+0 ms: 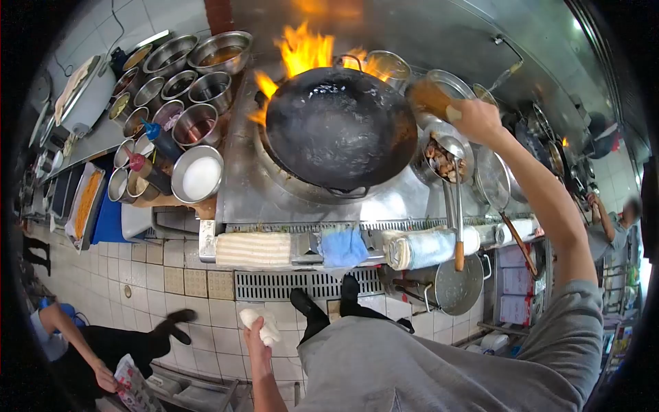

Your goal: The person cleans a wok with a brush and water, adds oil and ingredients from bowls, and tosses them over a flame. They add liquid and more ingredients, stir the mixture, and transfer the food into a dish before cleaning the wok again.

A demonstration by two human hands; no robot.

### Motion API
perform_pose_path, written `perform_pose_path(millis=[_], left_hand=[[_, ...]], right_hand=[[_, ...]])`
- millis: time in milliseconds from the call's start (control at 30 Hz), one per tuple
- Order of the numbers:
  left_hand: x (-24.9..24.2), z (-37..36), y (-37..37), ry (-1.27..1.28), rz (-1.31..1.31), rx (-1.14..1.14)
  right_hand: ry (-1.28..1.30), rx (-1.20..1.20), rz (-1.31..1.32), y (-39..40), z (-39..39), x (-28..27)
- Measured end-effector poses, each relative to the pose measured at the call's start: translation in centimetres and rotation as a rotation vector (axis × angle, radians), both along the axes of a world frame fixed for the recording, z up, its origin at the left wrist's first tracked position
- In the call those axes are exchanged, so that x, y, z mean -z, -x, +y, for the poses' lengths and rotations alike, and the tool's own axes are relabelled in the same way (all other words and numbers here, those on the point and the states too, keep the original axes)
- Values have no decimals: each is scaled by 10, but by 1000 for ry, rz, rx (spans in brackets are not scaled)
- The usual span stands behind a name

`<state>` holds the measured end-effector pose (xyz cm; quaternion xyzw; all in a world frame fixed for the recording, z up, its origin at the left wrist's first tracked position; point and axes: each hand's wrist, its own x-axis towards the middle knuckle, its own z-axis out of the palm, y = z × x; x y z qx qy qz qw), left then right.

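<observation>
Left hand (257, 342) grips white cloth (269, 331), right hand (477, 122) a brush (430, 99) — printed bag (134, 386) illegible.

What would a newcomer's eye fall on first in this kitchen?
Most likely the bright orange flames leaping behind and to the left of the big dark wok on the steel stove. Next, perhaps, the person's right hand, holding a brown brush-like tool beside the wok's right edge, and the left hand low down, clasping a white cloth-like bundle.
</observation>
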<state>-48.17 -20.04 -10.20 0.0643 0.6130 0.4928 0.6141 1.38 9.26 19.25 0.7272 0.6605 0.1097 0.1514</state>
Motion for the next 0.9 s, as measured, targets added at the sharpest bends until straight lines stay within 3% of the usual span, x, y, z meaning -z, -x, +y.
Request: perform_pose_path(millis=[33,100,233,367,400,433,467,500,567,600,633,733,767,833,900], left_hand=[[7,-3,1,-14,-1,-24],[5,-8,4,-23,15,-68],[-21,-8,-7,-55,15,-218],[-35,-6,-16,-91,75,-280],[-33,-8,-17,-98,86,-292],[-33,-7,-17,-103,96,-296],[-34,-1,-18,-108,105,-294],[-39,1,-21,-113,86,-280],[-43,3,-26,-122,65,-249],[-42,7,-29,-130,63,-251],[-42,11,-33,-141,61,-258],[-43,15,-38,-140,60,-270],[-42,13,-36,-152,60,-266],[-42,16,-35,-166,60,-265],[-49,28,-40,-138,69,-281]], right_hand=[[-132,2,2,4,4,-2],[-157,-135,220,23,-23,6],[195,-280,373,63,-41,73],[-250,-50,423,44,74,153],[-372,-1,556,54,101,169],[-400,193,747,77,118,176],[-478,184,973,97,131,198],[-448,157,1037,120,133,207],[-65,215,1412,153,100,184],[-173,-13,1096,150,83,195],[-149,-98,996,145,56,185],[21,-80,603,107,9,157],[-41,-110,494,77,16,167],[-240,-106,559,38,58,172],[-333,227,781,64,106,162]])
